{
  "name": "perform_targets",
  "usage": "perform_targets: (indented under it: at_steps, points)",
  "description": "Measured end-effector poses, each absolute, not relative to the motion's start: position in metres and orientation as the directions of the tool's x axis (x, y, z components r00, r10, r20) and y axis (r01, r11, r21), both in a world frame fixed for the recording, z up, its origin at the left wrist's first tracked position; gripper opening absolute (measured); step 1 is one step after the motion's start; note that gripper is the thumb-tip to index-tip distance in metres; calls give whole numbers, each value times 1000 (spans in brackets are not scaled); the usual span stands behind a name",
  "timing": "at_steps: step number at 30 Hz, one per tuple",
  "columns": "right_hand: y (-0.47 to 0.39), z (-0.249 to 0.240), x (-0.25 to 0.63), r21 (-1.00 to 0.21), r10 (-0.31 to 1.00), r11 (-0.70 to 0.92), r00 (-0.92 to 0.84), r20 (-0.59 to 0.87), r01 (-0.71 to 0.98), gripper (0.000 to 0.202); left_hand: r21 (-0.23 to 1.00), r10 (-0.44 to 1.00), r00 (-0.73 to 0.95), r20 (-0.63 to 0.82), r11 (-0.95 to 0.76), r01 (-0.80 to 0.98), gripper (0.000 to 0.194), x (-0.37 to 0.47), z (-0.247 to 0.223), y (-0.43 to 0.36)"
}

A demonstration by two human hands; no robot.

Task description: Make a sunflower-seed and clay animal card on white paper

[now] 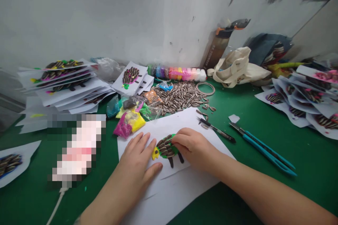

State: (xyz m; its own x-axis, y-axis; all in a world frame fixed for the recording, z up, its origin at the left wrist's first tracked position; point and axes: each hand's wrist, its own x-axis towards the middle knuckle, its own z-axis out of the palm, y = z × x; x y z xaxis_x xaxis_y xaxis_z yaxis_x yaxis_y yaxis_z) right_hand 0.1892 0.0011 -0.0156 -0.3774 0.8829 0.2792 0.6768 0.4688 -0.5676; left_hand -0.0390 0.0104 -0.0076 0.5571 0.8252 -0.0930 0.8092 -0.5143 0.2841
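On a white sheet of paper (174,186) lies a small animal figure (167,146) of green and yellow clay, its back covered with striped sunflower seeds and its legs dark. My left hand (139,158) rests flat on the paper at the yellow head, fingers spread. Over the green rear of the figure, my right hand (192,146) has thumb and fingers pinched together; whatever they hold is hidden. A heap of sunflower seeds (179,96) spreads behind the paper. Bags of coloured clay (130,119) sit at its upper left corner.
Stacks of seed pictures stand left (71,84) and right (303,95). A black pen (219,130) and a blue utility knife (266,147) lie right of the paper. A pixelated object with a cable (56,204) lies left. A bottle (218,47) and cloth bag (235,68) stand behind.
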Motion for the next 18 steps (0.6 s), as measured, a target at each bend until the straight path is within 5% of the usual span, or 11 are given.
perform_targets:
  at_steps: [18]
  points:
    - [5,-13,192,-493,904,428,-352,242,758,15,303,830,554,-65,-513,803,55,-40,-7,10]
